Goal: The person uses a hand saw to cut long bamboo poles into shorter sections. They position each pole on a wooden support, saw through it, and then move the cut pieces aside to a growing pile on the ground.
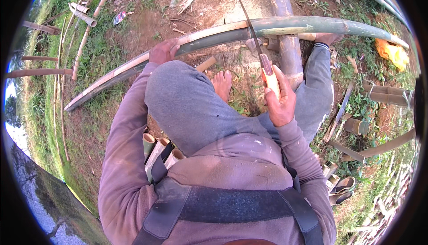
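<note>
"What are the hands doing on your feed?"

"Through the head camera I see the right hand (281, 101) closed around the handle of a long knife (267, 65), blade pointing up and away from the body. The left hand (163, 51) grips a long split bamboo pole (307, 24), well to the left of the blade. Some of its fingers are hidden from me."

"Where's the pole lying?"

"Crosswise over a thick bamboo trunk (290, 57), overhanging both its left and right edges. One end of the pole slants down and nearer on the left. Left of the blade I can make out a pale strip and a green one, side by side."

"And the blade? Is it in the split?"

"It crosses the pole just off the trunk's left edge. From here I can't tell how deep it sits, or whether it's wedged."

"Anything around the legs?"

"A bare left foot (221, 85) is on the ground (196, 15), out from the trunk's left edge. The right foot (329, 38) is beyond the right edge, close by the pole. Farther that way I've got a crumpled orange plastic sheet (392, 54) near the pole's right end, and cut bamboo sections (157, 150) stand beside the left hip."
</note>
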`<state>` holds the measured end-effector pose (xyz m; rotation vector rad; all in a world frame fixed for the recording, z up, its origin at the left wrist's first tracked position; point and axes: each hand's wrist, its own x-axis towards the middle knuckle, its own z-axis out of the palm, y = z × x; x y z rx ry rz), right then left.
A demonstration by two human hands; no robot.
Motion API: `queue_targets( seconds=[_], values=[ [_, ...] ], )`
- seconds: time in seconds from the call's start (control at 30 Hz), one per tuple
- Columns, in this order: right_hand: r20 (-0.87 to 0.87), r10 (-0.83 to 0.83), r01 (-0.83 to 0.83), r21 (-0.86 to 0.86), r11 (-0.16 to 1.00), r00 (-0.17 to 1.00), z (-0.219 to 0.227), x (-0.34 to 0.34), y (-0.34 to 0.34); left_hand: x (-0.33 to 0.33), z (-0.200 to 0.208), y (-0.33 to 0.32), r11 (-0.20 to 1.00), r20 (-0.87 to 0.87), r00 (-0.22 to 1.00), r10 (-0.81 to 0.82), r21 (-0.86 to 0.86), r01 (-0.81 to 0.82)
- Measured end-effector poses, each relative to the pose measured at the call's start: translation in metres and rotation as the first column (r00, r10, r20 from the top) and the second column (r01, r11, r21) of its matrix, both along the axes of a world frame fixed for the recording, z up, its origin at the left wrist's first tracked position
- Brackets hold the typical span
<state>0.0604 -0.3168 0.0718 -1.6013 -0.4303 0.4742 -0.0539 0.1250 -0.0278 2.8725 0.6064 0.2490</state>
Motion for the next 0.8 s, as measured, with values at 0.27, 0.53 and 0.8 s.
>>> queue_targets(
  seconds=[0.27,0.53,0.8],
  values=[
    [-0.033,0.019,-0.018,0.016,1.0,0.999,-0.011,0.011,0.003,-0.001,-0.004,-0.001,0.999,0.019,1.0,-0.001,0.034,0.0],
    [-0.084,0.001,0.0,0.007,1.0,0.996,0.004,-0.005,-0.011,-0.003,0.002,-0.009,0.999,0.035,0.999,0.029,0.022,-0.03],
    [-0.141,0.005,0.001,0.041,0.999,0.99,-0.007,0.041,0.038,-0.002,0.0,-0.008,1.0,0.064,0.998,0.006,0.015,-0.007]
  ],
)
